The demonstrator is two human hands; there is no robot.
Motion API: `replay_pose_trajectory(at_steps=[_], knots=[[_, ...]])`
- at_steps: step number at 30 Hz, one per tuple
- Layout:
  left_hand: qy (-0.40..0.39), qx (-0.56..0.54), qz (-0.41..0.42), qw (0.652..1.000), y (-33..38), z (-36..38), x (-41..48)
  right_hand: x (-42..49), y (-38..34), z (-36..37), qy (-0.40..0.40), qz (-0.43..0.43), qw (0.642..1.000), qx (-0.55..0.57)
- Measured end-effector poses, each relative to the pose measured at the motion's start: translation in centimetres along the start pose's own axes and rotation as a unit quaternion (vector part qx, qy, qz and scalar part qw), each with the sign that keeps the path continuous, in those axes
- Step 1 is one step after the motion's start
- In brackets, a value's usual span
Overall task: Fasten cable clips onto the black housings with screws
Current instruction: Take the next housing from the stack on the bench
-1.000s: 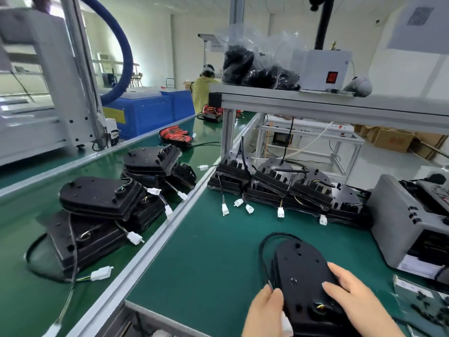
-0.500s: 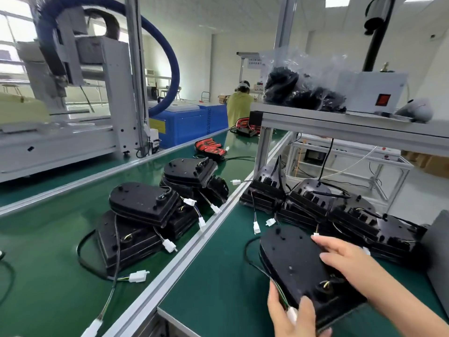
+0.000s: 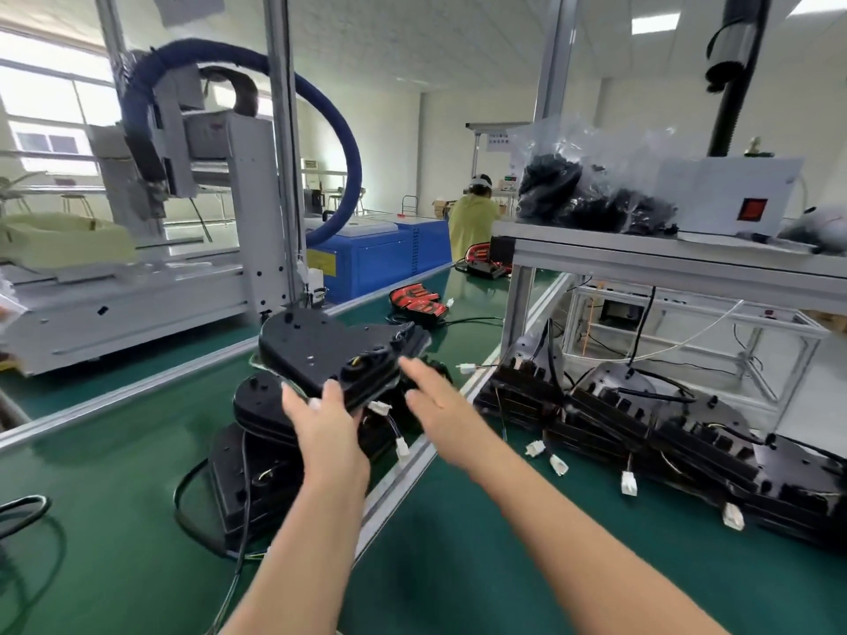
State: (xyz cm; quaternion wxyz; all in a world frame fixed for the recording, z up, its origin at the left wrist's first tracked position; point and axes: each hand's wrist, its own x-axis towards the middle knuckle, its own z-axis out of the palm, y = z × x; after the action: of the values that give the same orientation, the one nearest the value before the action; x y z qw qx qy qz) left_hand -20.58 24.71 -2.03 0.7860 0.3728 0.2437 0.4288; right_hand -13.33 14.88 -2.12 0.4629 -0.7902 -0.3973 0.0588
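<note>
Black housing [image 3: 316,350] is up in the air, tilted, right above the stack [image 3: 261,456] of the same parts lying on the green belt [image 3: 91,474]. The left hand [image 3: 327,421] has it by the near edge, grip closed with the fingers curled up over the rim. A white connector [image 3: 380,407] dangles off it just beside that hand.

The right hand [image 3: 431,398] is wide open, fingers straight and spread, holding nothing. Its fingertips are right by the housing's cable end, and honestly I can't tell if they touch it or not.

Over the aluminium rail [image 3: 403,469] to the right there's the green tabletop [image 3: 458,566], with a row [image 3: 641,428] of more housings leaning against each other along its far side, little white plugs hanging out of them.

On the shelf [image 3: 641,254] above that row sits a clear bag [image 3: 596,194] full of small black parts, next to a white box [image 3: 728,194] with a red switch. A person [image 3: 472,222] in yellow is further down the line, back turned.
</note>
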Motion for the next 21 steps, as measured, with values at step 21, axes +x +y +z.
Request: replay_pose_trajectory(at_steps=[21], knots=[[0.138, 0.248, -0.01, 0.959, -1.4, -6.2, 7.2, 3.7, -1.4, 6.6, -0.188, 0.004, 0.969, -0.161]])
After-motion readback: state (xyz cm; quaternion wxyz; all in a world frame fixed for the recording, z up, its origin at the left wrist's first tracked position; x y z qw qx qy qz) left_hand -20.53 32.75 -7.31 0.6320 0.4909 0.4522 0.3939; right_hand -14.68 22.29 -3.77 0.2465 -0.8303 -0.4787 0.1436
